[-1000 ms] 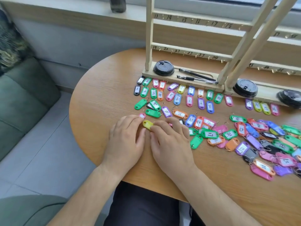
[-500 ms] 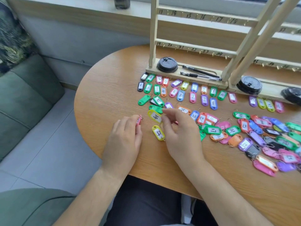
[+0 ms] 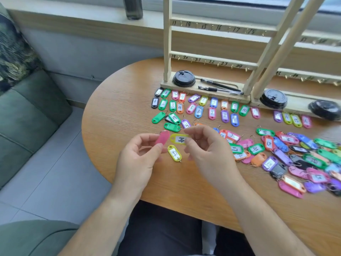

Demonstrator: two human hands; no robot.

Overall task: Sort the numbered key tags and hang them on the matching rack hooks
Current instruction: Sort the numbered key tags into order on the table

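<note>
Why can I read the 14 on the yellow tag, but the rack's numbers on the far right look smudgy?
Head view: the yellow plastic key tag marked 14, pinched by the right hand, sits near the middle and looks sharp; the pale wooden hook rack blurs toward the right edge of the wide-angle picture.

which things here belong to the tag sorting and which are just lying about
In the job: yellow 14 tag in right hand; pink tag in left hand; sorted tag rows; mixed tag pile; hook rack.
Lying about: black lids, pens, dark bottle.
</note>
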